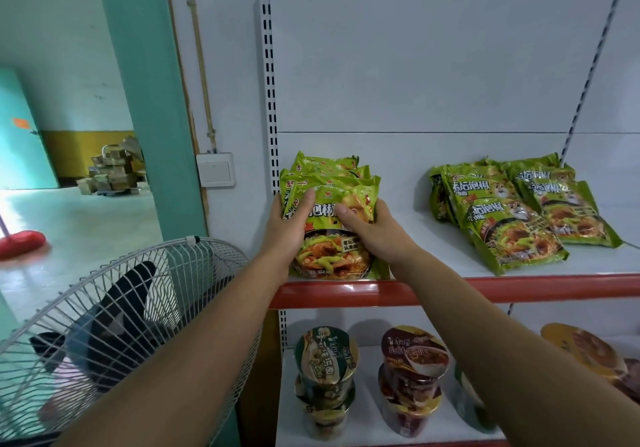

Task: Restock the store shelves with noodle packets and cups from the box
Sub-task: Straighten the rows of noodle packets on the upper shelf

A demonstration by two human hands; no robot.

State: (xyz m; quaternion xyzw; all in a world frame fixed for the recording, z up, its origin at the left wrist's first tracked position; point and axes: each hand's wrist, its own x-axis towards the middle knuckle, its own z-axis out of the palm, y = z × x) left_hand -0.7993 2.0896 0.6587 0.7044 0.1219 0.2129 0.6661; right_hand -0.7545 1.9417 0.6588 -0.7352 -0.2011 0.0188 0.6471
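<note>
1. While both arms reach forward to the upper shelf (519, 289), the left hand (287, 225) and the right hand (370, 232) hold a stack of green noodle packets (332, 252) between them.
2. The left hand grips the stack's left side, its thumb lying across the face of the front packet; the other fingers curl behind and are hidden.
3. The right hand grips the right side in the same way, thumb on the front packet, fingers wrapped round the edge.
4. The stack sits at the left end of the upper shelf, just beside the slotted upright (271, 100), with its lower edge at the red front lip.
5. A second group of green packets (519, 218) lies well apart to the right on the same shelf, leaning back and overlapping one another.
6. On the lower shelf (367, 412) stand noodle cups: a green stack (325, 356) at the left, a dark red stack (412, 353) beside it, and yellow-lidded cups (581, 349) at the right.
7. Another cup is partly hidden behind the right forearm.
8. Left of the shelving stands a white fan (114, 325) with dark blades, and a wall switch (215, 169) is fixed above it.
9. A red mop (22, 242) rests on the floor at the far left, and a pile of cardboard (114, 169) lies in the room beyond.
</note>
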